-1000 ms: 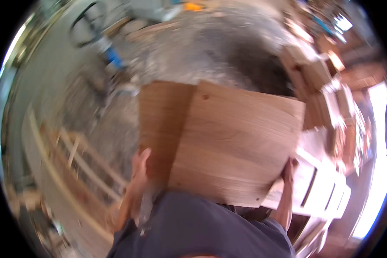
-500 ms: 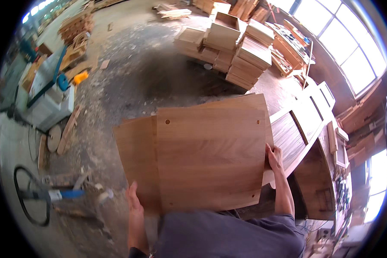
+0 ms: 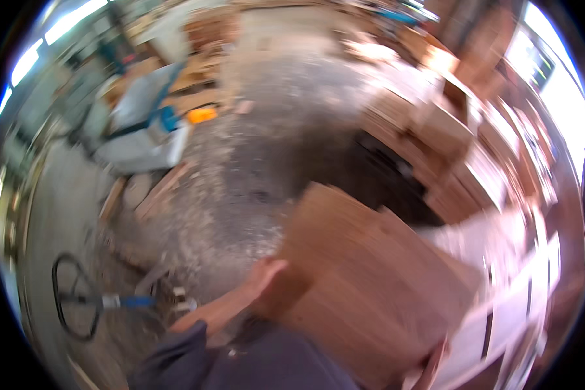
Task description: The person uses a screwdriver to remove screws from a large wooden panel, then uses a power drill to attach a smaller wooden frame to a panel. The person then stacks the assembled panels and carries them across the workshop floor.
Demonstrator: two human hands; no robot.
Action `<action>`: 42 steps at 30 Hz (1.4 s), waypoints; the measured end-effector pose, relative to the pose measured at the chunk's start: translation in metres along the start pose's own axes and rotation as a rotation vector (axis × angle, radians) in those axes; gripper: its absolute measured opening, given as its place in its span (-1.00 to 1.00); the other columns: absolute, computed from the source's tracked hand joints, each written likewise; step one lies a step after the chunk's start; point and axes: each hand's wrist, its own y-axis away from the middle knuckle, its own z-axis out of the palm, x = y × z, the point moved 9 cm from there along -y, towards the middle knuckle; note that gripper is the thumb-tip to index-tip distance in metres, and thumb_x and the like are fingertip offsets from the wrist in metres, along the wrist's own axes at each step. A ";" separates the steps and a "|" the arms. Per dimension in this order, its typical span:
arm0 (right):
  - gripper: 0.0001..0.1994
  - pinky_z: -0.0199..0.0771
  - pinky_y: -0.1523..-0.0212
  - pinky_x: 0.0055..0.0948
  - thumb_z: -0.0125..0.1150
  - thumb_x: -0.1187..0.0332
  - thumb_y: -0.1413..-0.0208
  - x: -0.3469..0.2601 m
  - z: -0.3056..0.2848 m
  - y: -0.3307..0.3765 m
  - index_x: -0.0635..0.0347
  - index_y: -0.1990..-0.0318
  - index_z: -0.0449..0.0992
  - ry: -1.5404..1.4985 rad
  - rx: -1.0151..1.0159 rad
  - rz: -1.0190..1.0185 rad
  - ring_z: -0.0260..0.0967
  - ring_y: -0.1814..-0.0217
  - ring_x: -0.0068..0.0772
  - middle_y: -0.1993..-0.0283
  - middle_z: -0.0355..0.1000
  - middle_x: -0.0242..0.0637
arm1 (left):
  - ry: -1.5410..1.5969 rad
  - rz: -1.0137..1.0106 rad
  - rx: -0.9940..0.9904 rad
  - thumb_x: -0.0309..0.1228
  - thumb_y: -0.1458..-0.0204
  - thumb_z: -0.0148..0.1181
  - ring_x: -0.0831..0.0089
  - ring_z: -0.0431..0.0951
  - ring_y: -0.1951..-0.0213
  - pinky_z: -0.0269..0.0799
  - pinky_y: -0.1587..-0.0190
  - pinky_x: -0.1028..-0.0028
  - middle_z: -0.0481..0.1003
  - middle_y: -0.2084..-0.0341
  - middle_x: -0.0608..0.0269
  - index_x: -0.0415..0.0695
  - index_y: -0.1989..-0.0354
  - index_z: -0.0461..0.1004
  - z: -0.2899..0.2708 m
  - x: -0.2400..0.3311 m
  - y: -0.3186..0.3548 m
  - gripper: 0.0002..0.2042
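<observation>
Low in the view, from the centre toward five o'clock, a broad brown wooden panel (image 3: 370, 286) is carried tilted, its upper corner pointing toward twelve o'clock and its far edge sloping down to the right. Motion blur softens everything, so the panel's grain and edges are smeared.

At about seven o'clock of the panel, the left hand (image 3: 266, 276) grips its lower left edge, fingers curled around the rim with the thumb side up; the bare forearm runs back toward the six o'clock rim into a dark blue sleeve (image 3: 175, 354). At roughly five o'clock, near the bottom rim, the right hand (image 3: 435, 364) shows only as a reddish blur against the panel's lower right edge; it appears to touch the wood, but whether the fingers are wrapped or flat cannot be told.

Beyond the panel, toward twelve o'clock, lies a grey concrete floor (image 3: 253, 162) dusted with sawdust. At ten o'clock stands a grey and blue machine (image 3: 143, 127) with a small orange object (image 3: 203, 115) just beside it. At eight o'clock a black ring-shaped handle on a blue shaft (image 3: 88, 302) rests on the floor. From one to three o'clock, stacks of pale wooden boxes (image 3: 448, 130) line the side, blurred. At four o'clock, pale wooden frames (image 3: 520, 292) sit just beside the panel's right edge.
</observation>
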 end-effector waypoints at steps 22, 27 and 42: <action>-0.40 0.23 0.38 -0.39 0.20 -0.13 -0.17 -0.337 0.285 -0.287 0.43 0.39 0.56 -0.235 -0.030 -0.126 0.22 0.36 -0.52 0.46 0.37 -0.34 | 0.288 0.016 -0.068 -0.05 0.12 0.48 0.43 0.56 0.19 0.48 0.11 0.37 0.58 0.18 0.17 -0.25 -0.01 0.49 -0.091 0.276 -0.445 -0.38; -0.46 0.14 0.39 -0.47 0.20 -0.12 -0.18 -0.491 0.347 -0.330 0.27 0.49 0.45 -0.074 -0.070 -0.247 0.13 0.37 -0.59 0.50 0.25 -0.49 | 0.408 0.013 -0.095 0.02 0.04 0.39 0.39 0.54 0.02 0.43 -0.07 0.34 0.54 0.06 0.17 -0.18 -0.09 0.42 -0.116 0.278 -0.567 -0.37; -0.36 0.03 0.49 -0.30 0.07 -0.18 -0.25 -1.092 0.664 -0.532 0.28 0.56 0.23 -0.065 -0.345 -0.760 -0.04 0.47 -0.53 0.60 0.04 -0.45 | 0.993 -0.015 0.169 0.24 -0.14 0.03 0.28 0.46 -0.16 0.35 -0.21 0.24 0.41 -0.19 0.15 -0.15 -0.30 0.28 -0.246 0.384 -0.945 -0.24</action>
